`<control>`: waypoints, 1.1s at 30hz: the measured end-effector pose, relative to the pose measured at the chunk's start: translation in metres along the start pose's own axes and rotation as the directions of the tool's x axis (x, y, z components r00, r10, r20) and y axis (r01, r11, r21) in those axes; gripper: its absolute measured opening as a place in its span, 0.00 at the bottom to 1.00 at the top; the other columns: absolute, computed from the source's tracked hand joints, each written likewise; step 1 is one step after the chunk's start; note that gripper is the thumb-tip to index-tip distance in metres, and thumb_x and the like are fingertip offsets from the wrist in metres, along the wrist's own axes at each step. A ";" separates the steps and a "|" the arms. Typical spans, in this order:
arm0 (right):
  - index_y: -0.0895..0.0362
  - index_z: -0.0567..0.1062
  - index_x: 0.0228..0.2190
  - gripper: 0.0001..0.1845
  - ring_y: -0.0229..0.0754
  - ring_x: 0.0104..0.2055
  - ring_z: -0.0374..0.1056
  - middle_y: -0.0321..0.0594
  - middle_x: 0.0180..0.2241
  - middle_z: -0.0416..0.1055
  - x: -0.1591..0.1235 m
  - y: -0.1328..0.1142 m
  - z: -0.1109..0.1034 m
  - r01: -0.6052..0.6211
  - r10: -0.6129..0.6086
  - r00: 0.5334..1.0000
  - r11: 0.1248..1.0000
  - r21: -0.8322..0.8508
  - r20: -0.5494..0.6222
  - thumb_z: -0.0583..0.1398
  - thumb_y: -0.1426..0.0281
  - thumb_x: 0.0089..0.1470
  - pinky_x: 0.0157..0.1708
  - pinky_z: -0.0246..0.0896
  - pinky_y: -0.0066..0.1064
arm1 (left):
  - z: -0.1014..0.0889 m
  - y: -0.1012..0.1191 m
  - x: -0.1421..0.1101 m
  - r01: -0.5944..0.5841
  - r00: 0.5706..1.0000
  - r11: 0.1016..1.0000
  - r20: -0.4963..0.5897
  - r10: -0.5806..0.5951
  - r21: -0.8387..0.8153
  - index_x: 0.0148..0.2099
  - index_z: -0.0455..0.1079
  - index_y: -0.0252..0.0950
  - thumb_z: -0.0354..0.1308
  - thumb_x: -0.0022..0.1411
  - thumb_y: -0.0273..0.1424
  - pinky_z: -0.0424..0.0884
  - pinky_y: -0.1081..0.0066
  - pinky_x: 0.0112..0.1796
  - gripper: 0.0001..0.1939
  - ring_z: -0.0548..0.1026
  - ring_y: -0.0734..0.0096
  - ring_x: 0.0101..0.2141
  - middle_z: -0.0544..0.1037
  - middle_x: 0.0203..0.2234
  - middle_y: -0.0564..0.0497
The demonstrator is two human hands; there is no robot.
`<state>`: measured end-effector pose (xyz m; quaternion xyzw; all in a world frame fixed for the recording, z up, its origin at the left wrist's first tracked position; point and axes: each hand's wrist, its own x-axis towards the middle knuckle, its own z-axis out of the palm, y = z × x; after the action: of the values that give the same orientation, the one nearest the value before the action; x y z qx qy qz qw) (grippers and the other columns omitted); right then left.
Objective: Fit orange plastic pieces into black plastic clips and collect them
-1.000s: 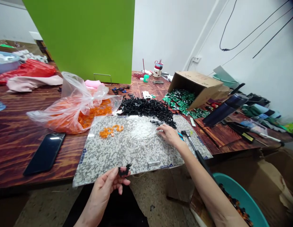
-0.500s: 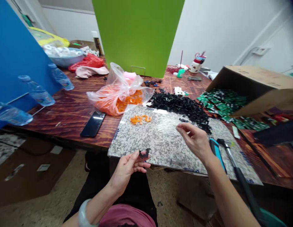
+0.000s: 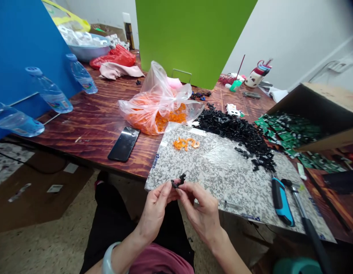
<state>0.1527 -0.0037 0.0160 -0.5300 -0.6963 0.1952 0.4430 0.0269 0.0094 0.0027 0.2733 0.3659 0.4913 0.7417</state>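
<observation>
Just in front of the board's near edge, a small black curved plastic part (image 3: pixel 182 178) is pinched between the thumb and fingers of my left hand (image 3: pixel 154 208). My right hand (image 3: pixel 204 212) meets it there, thumb and forefinger pressed together against the part; anything tiny between those fingertips is hidden. Beyond them lies a speckled grey board (image 3: pixel 190 167) with a patch of thin, shiny strands (image 3: pixel 226 156) on it. Several orange plastic pieces (image 3: pixel 185 143) sit left of the strands. A large heap of black plastic parts (image 3: pixel 236 127) spreads behind.
To the right are a blue-and-black handled tool (image 3: pixel 282 201), a hammer (image 3: pixel 303 213) and a tipped carton (image 3: pixel 330 99) spilling green circuit boards (image 3: pixel 285 131). On the left lie a phone (image 3: pixel 124 144), a plastic bag of orange parts (image 3: pixel 153 114) and water bottles (image 3: pixel 51 91).
My right hand has come from over the thin strands, left and toward me, to the black part in my left hand. The camera view has shifted slightly.
</observation>
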 end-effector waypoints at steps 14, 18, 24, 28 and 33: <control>0.60 0.72 0.28 0.05 0.30 0.21 0.64 0.36 0.23 0.70 -0.003 -0.004 0.014 -0.040 0.040 0.999 0.999 -0.019 -0.024 0.58 0.78 0.54 0.23 0.60 0.20 | -0.011 -0.003 -0.001 0.000 0.998 0.966 -0.061 0.016 0.260 0.36 0.80 0.33 0.58 0.60 0.38 0.69 0.65 0.47 0.14 0.77 0.62 0.37 0.82 0.34 0.47; 0.60 0.73 0.28 0.05 0.31 0.20 0.64 0.36 0.22 0.70 -0.006 -0.004 0.015 -0.071 0.071 0.997 0.997 -0.015 -0.045 0.58 0.76 0.54 0.23 0.60 0.21 | -0.011 -0.002 0.000 -0.035 0.996 0.925 -0.064 0.064 0.378 0.33 0.80 0.34 0.56 0.61 0.36 0.69 0.69 0.44 0.14 0.77 0.64 0.35 0.81 0.29 0.50; 0.58 0.71 0.33 0.05 0.32 0.22 0.66 0.36 0.26 0.71 -0.008 -0.009 0.016 -0.111 0.113 0.992 0.993 0.040 -0.057 0.56 0.77 0.55 0.24 0.63 0.22 | -0.007 0.002 0.000 -0.102 0.990 0.866 -0.039 0.138 0.489 0.33 0.79 0.34 0.54 0.62 0.35 0.70 0.73 0.37 0.14 0.75 0.65 0.32 0.80 0.27 0.50; 0.57 0.68 0.38 0.09 0.32 0.24 0.68 0.36 0.27 0.71 -0.011 -0.011 0.015 -0.116 0.119 0.992 0.992 0.054 -0.049 0.55 0.77 0.54 0.24 0.65 0.21 | -0.006 -0.001 0.000 -0.133 0.981 0.833 -0.049 0.188 0.537 0.34 0.79 0.34 0.55 0.62 0.35 0.70 0.74 0.32 0.14 0.74 0.67 0.29 0.79 0.24 0.51; 0.57 0.68 0.36 0.07 0.32 0.24 0.69 0.35 0.26 0.70 -0.015 -0.011 0.012 -0.106 0.109 0.992 0.993 0.047 -0.067 0.56 0.78 0.54 0.24 0.66 0.19 | -0.007 -0.007 0.000 -0.173 0.969 0.799 -0.048 0.244 0.576 0.37 0.79 0.33 0.55 0.61 0.33 0.69 0.75 0.32 0.12 0.74 0.68 0.28 0.79 0.25 0.51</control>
<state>0.1373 -0.0190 0.0115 -0.5636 -0.6465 0.2152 0.4670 0.0250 0.0073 -0.0066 0.4901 0.5066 0.4544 0.5447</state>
